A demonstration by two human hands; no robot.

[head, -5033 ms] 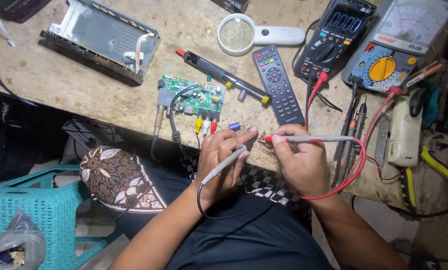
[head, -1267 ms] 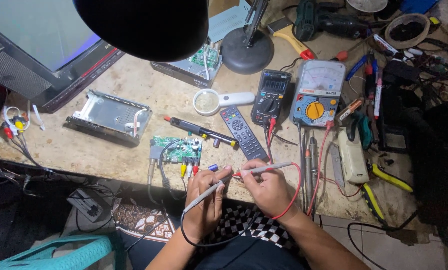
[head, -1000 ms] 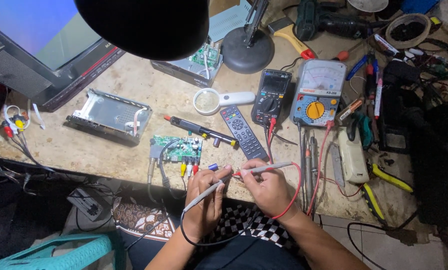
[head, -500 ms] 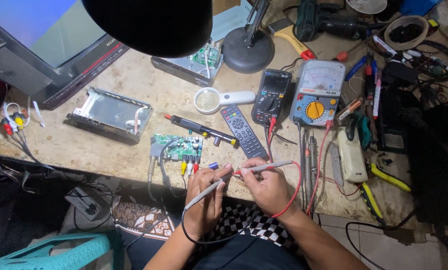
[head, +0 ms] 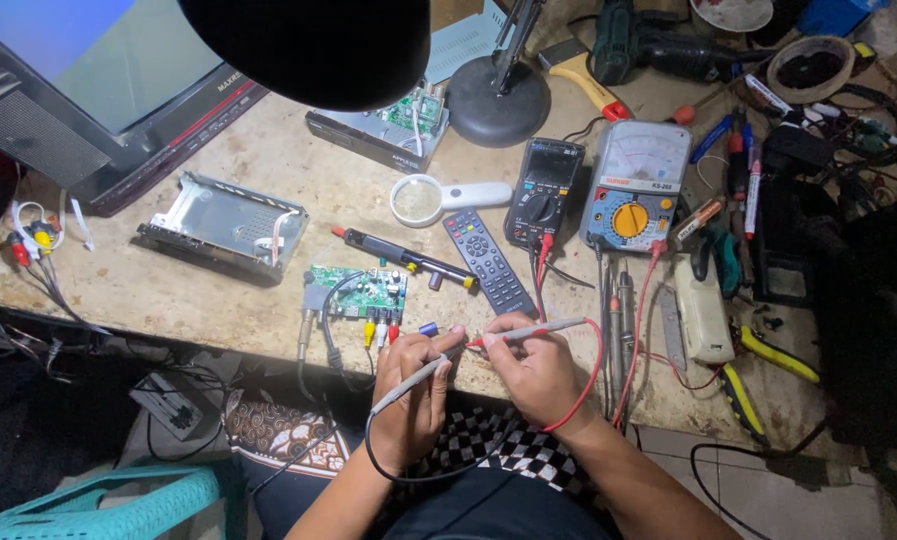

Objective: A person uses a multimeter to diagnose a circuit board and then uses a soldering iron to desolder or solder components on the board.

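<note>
- At near edge of workbench (head: 169, 300), both hands meet over the lap, fingertips almost touching.
- L hand (head: 414, 400): fingers closed round a grey test probe (head: 409, 380), pinched between thumb & forefinger; probe runs up-right toward the other hand, its black lead (head: 389, 468) looping down below the wrist.
- R hand (head: 534, 370): fingers clamped on a grey probe w/ red tip (head: 529, 332), lying nearly level, tip pointing left at the L probe's tip. Red lead (head: 594, 375) curves round the wrist & up toward the meters.
- Tips meet just off the bench edge, beside a small blue part (head: 428, 328); can't tell if tips touch.
- Just left of hands: green circuit board (head: 357, 295) at the edge, coloured jacks hanging over it, grey cables dropping off.
- Behind hands, close: black remote (head: 487, 262), black/red desoldering-type tool (head: 404, 258), magnifier (head: 444, 198).
- Further back-right: digital multimeter (head: 544, 190) next to analogue meter (head: 636, 185), leads trailing to the front.
- Right side crowded: pens, pliers, yellow-handled cutters (head: 739, 395), cream plastic unit (head: 704, 315) — little free room there.
- Left: open metal chassis (head: 224, 222), well apart from hands; bare bench between it & edge is the widest free patch.
- Far back: CRT TV (head: 99, 90), black lamp shade (head: 309, 45) overhead, lamp base (head: 499, 98).
- Below the bench: teal plastic chair (head: 89, 500), floor at lower right.
</note>
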